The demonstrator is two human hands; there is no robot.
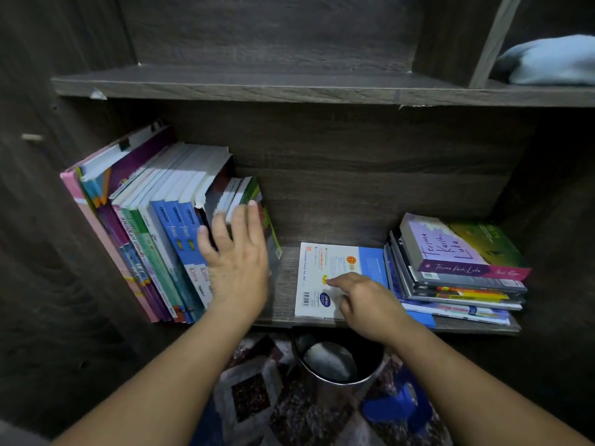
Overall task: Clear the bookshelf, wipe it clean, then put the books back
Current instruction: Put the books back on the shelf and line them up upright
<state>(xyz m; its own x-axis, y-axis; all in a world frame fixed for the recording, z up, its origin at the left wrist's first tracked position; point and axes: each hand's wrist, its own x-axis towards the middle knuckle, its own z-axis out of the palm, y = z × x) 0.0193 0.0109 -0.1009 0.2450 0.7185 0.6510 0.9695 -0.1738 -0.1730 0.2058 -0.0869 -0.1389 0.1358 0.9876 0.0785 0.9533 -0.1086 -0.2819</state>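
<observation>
This looks like a room in a home. A dark wood bookshelf [289,88] holds school books [167,226] standing in a row, and a pile of story books [457,272] lies flat. On the floor below is a rug [251,397] with square patterns, and a round metal bin [338,387] stands on it. A soft blue bundle [547,59], maybe folded cloth, sits in a side cubby.

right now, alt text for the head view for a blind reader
A person's left hand presses flat against a leaning row of books on a dark wooden shelf, while the right hand rests on a white book lying flat. A stack of books lies at the right.
</observation>
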